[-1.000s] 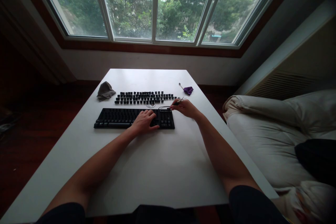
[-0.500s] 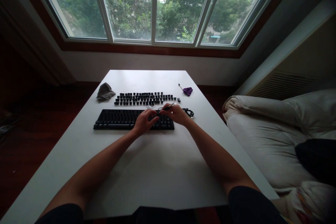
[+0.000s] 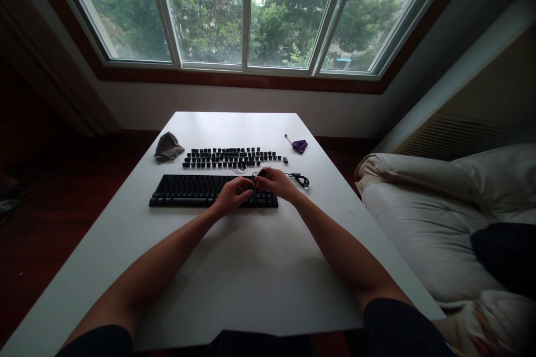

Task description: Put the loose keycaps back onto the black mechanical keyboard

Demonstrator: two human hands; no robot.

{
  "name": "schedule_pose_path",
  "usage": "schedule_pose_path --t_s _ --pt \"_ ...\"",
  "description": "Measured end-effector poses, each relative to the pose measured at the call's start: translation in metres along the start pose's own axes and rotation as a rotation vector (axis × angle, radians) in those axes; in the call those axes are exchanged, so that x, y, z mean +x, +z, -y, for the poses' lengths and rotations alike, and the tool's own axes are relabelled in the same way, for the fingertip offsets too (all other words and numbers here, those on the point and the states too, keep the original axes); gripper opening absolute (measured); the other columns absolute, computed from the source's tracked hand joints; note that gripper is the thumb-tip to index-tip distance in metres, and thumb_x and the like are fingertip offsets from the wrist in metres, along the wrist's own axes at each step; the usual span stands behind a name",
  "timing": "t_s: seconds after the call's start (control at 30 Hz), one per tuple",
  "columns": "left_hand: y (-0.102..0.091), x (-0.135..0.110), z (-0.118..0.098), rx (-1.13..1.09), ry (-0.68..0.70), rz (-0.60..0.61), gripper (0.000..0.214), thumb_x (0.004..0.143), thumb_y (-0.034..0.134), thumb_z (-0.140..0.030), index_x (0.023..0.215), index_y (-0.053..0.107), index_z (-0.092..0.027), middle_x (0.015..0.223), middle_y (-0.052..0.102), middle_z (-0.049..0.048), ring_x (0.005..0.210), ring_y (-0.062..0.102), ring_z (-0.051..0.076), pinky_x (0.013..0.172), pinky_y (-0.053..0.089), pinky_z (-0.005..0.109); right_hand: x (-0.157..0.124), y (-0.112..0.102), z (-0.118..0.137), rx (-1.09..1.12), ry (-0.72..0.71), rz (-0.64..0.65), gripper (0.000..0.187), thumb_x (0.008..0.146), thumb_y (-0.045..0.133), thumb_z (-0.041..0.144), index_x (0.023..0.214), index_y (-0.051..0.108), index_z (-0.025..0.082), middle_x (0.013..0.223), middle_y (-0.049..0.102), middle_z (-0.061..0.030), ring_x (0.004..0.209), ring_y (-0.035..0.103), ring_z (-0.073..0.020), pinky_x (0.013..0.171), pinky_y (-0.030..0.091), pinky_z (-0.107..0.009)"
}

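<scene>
A black keyboard lies on the white table. Behind it, several loose black keycaps are laid out in rows. My left hand and my right hand meet above the keyboard's right part. The right hand's fingers are closed on a thin tool with a dark handle. The left hand's fingers are curled and pinch at the tool's tip; what they hold there is too small to make out. A black cable lies just right of the right hand.
A grey cloth lies at the back left of the table, a purple-headed brush at the back right. A small dark piece sits by the keycap rows. A sofa with white bedding stands to the right. Windows are ahead.
My right hand moved left from the keyboard's top right corner with the tool and met the left hand. The left hand lifted from flat on the keys and curled. The cable came into view.
</scene>
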State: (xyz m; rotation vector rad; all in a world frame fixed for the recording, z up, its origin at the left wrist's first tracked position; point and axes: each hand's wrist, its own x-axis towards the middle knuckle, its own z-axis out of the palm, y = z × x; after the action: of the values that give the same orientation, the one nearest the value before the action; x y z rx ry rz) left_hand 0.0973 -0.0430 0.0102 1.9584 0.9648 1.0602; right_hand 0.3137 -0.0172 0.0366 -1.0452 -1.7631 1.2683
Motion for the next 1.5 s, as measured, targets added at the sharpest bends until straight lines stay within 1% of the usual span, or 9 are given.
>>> schedule_pose_path --t_s 0.17,0.37,0.63,0.8,0.9,1.07,1.23,1.33,1.5 --pt "-0.001 0.0 0.001 -0.056 -0.053 0.032 0.028 0.086 0.066 -0.038 0.105 0.069 -0.018 0.09 0.069 0.0045 0.081 0.063 0.017 0.07 0.05 0.027 0.002 0.002 -0.002 0.03 0.096 -0.004 0.037 0.082 0.069 0.052 0.087 0.058 0.017 0.066 0.066 -0.0006 0.056 0.061 -0.0129 0.055 0.05 -0.025" --pt "0.002 0.001 0.007 -0.094 -0.082 -0.006 0.03 0.087 0.066 -0.04 0.108 0.068 -0.018 0.093 0.071 0.005 0.083 0.065 0.017 0.074 0.051 0.028 0.002 0.004 -0.004 0.016 0.111 -0.033 0.035 0.082 0.068 0.051 0.085 0.057 0.018 0.062 0.063 0.0011 0.052 0.058 -0.0118 0.051 0.048 -0.024" --pt "0.004 0.001 0.01 -0.14 -0.07 -0.03 0.029 0.087 0.066 -0.032 0.113 0.062 -0.02 0.102 0.073 0.0065 0.088 0.066 0.017 0.08 0.053 0.031 0.001 0.007 -0.005 -0.027 0.128 -0.051 0.035 0.083 0.068 0.051 0.082 0.058 0.017 0.061 0.063 0.0009 0.052 0.057 -0.0111 0.049 0.046 -0.021" --pt "0.004 0.0 0.007 -0.134 -0.054 -0.018 0.025 0.086 0.065 -0.031 0.108 0.064 -0.02 0.1 0.072 0.0056 0.085 0.065 0.017 0.079 0.052 0.03 0.002 0.005 -0.01 0.02 0.171 -0.042 0.036 0.083 0.068 0.051 0.08 0.059 0.016 0.06 0.062 0.0007 0.05 0.056 -0.0103 0.047 0.045 -0.021" --pt "0.003 0.0 0.006 -0.076 -0.055 0.014 0.022 0.086 0.066 -0.032 0.103 0.068 -0.018 0.094 0.071 0.0043 0.077 0.062 0.015 0.072 0.051 0.027 0.003 0.005 -0.014 0.024 0.185 -0.045 0.036 0.082 0.07 0.05 0.08 0.06 0.016 0.06 0.062 0.0007 0.05 0.056 -0.01 0.046 0.044 -0.02" --pt "0.001 0.0 0.006 -0.002 -0.037 0.055 0.026 0.085 0.067 -0.031 0.107 0.07 -0.017 0.089 0.069 0.0027 0.067 0.055 0.011 0.065 0.046 0.023 0.005 0.005 -0.019 0.045 0.193 -0.041 0.035 0.083 0.07 0.048 0.08 0.061 0.015 0.06 0.062 0.0009 0.05 0.056 -0.0092 0.046 0.044 -0.019" --pt "0.0 -0.001 0.004 0.02 -0.014 0.083 0.024 0.085 0.068 -0.031 0.105 0.072 -0.017 0.085 0.068 0.0025 0.065 0.052 0.01 0.063 0.044 0.022 0.006 0.005 -0.022 0.078 0.199 -0.012 0.034 0.086 0.068 0.047 0.079 0.059 0.015 0.062 0.064 -0.0003 0.052 0.058 -0.0093 0.047 0.048 -0.019" --pt "0.0 -0.002 0.004 0.002 -0.02 0.088 0.023 0.085 0.069 -0.031 0.102 0.072 -0.017 0.084 0.067 0.002 0.066 0.051 0.01 0.062 0.043 0.022 0.005 0.005 -0.021 0.115 0.231 0.029 0.033 0.088 0.066 0.047 0.083 0.058 0.016 0.066 0.067 -0.0019 0.053 0.061 -0.0104 0.049 0.051 -0.02" --pt "0.002 -0.001 0.011 -0.058 -0.053 0.077 0.022 0.087 0.068 -0.032 0.103 0.071 -0.017 0.085 0.069 0.0025 0.069 0.056 0.012 0.064 0.045 0.023 0.004 0.008 -0.017 0.183 0.279 0.051 0.03 0.09 0.064 0.045 0.087 0.058 0.016 0.073 0.071 -0.006 0.06 0.067 -0.0138 0.053 0.056 -0.023"
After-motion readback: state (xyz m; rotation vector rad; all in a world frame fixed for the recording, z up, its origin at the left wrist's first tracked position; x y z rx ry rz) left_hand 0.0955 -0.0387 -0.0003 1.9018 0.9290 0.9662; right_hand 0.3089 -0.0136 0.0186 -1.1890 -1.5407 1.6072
